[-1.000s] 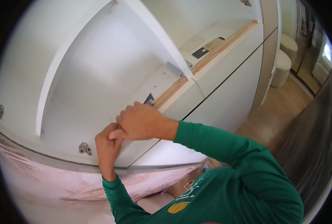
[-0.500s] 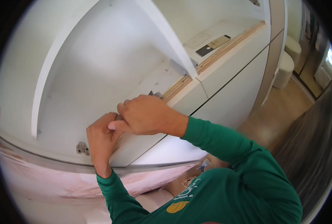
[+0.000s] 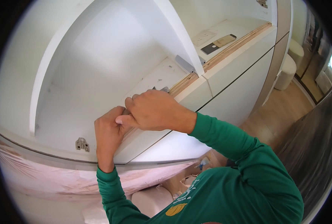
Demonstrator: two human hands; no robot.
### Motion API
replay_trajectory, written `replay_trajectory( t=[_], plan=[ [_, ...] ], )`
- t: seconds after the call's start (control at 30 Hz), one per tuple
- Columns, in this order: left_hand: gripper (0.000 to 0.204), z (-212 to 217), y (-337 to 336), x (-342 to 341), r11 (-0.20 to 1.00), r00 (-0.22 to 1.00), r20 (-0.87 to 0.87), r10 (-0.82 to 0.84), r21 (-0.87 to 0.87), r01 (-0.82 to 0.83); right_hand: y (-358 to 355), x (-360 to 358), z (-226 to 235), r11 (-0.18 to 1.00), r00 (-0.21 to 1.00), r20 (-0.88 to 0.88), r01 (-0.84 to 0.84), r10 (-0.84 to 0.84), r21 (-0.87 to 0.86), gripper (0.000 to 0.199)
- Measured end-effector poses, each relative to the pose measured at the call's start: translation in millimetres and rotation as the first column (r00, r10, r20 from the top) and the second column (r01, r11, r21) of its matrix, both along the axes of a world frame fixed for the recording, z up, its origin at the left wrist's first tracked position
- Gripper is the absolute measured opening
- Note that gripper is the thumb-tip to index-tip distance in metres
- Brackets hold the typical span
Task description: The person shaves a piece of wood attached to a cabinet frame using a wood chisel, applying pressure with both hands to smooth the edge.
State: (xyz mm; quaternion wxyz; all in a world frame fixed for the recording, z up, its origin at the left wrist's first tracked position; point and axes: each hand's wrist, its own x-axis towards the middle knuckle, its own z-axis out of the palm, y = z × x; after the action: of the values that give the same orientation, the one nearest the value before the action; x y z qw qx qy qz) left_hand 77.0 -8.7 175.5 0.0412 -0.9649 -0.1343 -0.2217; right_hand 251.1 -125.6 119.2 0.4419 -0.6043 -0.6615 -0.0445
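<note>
I have the left hand [image 3: 109,125] and the right hand [image 3: 156,110] close together at the front edge of an opened white cabinet [image 3: 98,63], 2 green sleeves [image 3: 225,136] running back from them. The right hand lies palm down, fingers folded under, its thumb stretched across to the left hand. The right grip is curled in, but its underside is hidden from me, so I cannot tell how far it is closed or what it has hold of. The left grip is bent at the knuckles with its fingertips tucked out of my sight; I cannot tell its hold either.

The layered wooden strip [image 3: 184,83] runs along the cabinet's front edge, reaching from the far right down to the right hand. Just past those knuckles I see a small grey-and-dark piece [image 3: 164,89]; I cannot make out whether it is held or lying there.

Farther along, an upright divider [image 3: 181,31] meets the front edge, with a grey block [image 3: 184,63] at its foot. Beyond it, a flat black-and-tan object [image 3: 219,43] lies near the strip, beside a pale plate [image 3: 204,37]. To the left of the left hand, 1 metal hinge [image 3: 82,145] sits on the cabinet side, above pinkish sheeting [image 3: 42,168].
</note>
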Motion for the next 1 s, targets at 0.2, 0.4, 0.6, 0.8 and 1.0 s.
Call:
replay_trajectory(
  t=[0.2, 0.4, 0.6, 0.8, 1.0],
  plan=[
    [0.037, -7.0, 3.7, 0.0, 1.0, 1.0, 0.018, -0.016, 0.005, 0.016, 4.9, -4.2, -5.6, 0.999, 0.998, 0.052, 0.038, -0.038, -0.003, 0.068],
    [0.036, -18.8, 13.6, 0.3, 0.993, 0.995, 0.067, -0.078, 0.089, 0.071, 5.1, -10.0, -5.0, 0.993, 0.986, 0.121, 0.113, -0.116, 0.026, 0.066],
    [0.039, -20.0, 15.1, -1.5, 0.988, 0.992, 0.074, -0.098, 0.131, 0.088, 1.6, -7.1, 1.2, 0.982, 0.96, 0.207, 0.189, -0.19, 0.023, 0.066],
    [0.036, -21.4, -15.2, -45.1, 0.994, 0.99, 0.09, 0.105, 0.03, -0.108, 7.3, -35.9, -7.4, 0.997, 0.956, 0.288, 0.047, -0.06, 0.053, 0.065],
    [0.031, -25.7, -42.2, -111.2, 0.912, 0.913, 0.092, 0.398, 0.07, -0.405, 35.0, -90.9, -9.7, 0.993, 0.967, 0.234, -0.115, 0.103, 0.039, 0.067]
  ],
)
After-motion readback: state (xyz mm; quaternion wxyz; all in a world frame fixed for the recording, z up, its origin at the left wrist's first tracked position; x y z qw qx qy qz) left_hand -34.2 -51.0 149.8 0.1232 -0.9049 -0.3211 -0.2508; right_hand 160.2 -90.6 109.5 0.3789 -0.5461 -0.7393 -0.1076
